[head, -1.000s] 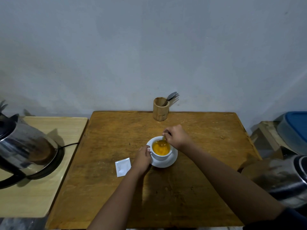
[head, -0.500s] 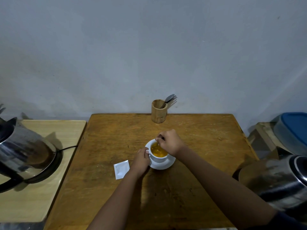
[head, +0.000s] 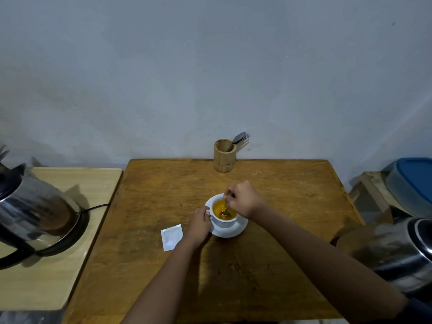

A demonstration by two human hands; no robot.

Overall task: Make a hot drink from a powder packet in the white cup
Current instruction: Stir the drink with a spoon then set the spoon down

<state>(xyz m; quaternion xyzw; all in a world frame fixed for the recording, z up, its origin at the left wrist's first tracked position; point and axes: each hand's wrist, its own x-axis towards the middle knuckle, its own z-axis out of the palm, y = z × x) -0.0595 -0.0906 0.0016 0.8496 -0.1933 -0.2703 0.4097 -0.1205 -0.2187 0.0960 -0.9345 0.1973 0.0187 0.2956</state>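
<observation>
The white cup (head: 223,221) stands on a white saucer (head: 236,230) in the middle of the wooden table (head: 163,183). It holds an orange liquid (head: 219,206). My left hand (head: 198,224) grips the cup's handle on its left side. My right hand (head: 243,198) is over the cup's far right rim, pinching a metal spoon (head: 225,210) whose bowl sits in the liquid. A white powder packet (head: 171,236) lies flat on the table just left of my left hand.
A wooden holder (head: 223,155) with a spoon and fork stands at the table's far edge. A steel electric kettle (head: 35,213) sits on a lighter side table (head: 77,183) at left. Another steel vessel (head: 402,251) is at right, with a blue-lidded container (head: 411,181) behind.
My right hand has moved the spoon around inside the cup, from the far left rim to the right side. My left hand stays on the handle. The view has shifted slightly.
</observation>
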